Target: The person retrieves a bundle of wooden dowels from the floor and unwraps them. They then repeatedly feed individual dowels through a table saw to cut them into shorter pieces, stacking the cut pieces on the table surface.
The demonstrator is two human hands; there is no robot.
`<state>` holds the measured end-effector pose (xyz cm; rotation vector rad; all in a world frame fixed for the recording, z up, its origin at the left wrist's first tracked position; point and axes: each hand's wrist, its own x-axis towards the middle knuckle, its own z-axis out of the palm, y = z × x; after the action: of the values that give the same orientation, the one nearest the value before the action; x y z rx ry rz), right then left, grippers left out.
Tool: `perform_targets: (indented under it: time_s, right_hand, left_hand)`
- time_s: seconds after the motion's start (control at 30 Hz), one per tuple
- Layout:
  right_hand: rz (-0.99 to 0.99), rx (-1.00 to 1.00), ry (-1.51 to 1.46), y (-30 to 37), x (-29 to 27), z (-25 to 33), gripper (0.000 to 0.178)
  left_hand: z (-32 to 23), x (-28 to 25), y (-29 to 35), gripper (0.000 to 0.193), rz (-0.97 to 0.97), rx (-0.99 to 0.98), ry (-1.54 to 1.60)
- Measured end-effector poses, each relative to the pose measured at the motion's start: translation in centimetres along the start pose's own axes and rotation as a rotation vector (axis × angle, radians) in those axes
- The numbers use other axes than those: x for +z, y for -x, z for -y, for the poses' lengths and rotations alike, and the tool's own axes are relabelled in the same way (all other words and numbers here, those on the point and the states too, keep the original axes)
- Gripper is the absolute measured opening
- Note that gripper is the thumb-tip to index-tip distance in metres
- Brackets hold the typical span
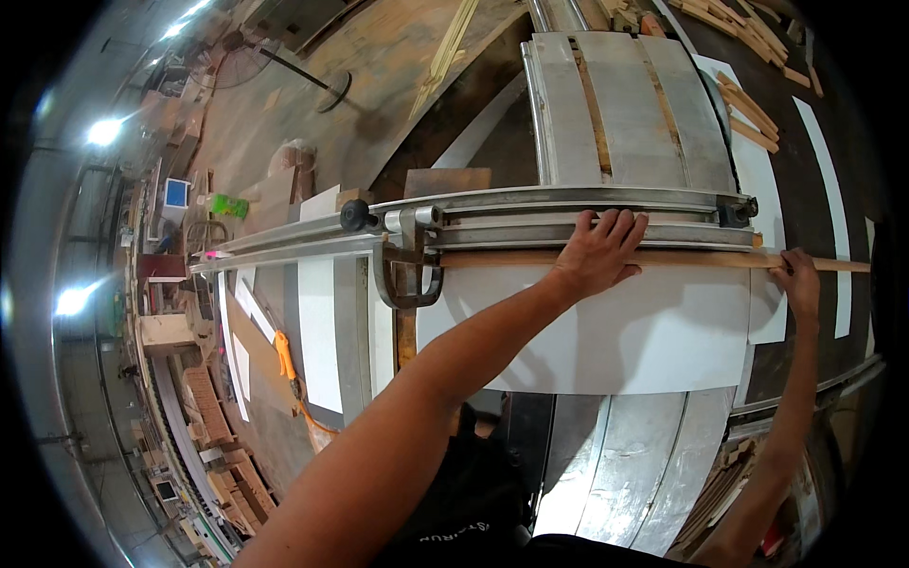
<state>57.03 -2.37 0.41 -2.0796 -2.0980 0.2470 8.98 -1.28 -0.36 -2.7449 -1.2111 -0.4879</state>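
A long, thin wooden strip lies along the near side of a metal fence, running across to the right. My left hand lies over the strip, its fingers bent onto the fence and its thumb on the near side, pressing the two together. Farther right, my right hand grips the strip near its right end, fingers over the top and thumb at the side. Left of my left hand, a metal stop bracket with a black knob sits on the fence. White sheet lies under the strip.
Beyond the fence is a grey metal machine table. Wooden offcuts and a white strip lie on the dark surface at right. At left are an orange air gun, a green bottle and a standing fan.
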Motion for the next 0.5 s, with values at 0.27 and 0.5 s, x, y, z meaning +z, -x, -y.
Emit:
perform_targets:
  time_s: [0.27, 0.5]
  right_hand:
    - [-0.041, 0.023, -0.083, 0.3, 1.5, 0.0, 0.041]
    - [-0.066, -0.031, -0.087, 0.6, 2.5, -0.8, 0.041]
  left_hand:
    - [0.5, -0.3, 0.4, 0.082, 0.005, 0.001, 0.019]
    - [-0.7, 0.2, -0.5, 0.085, 0.057, -0.110, 0.024]
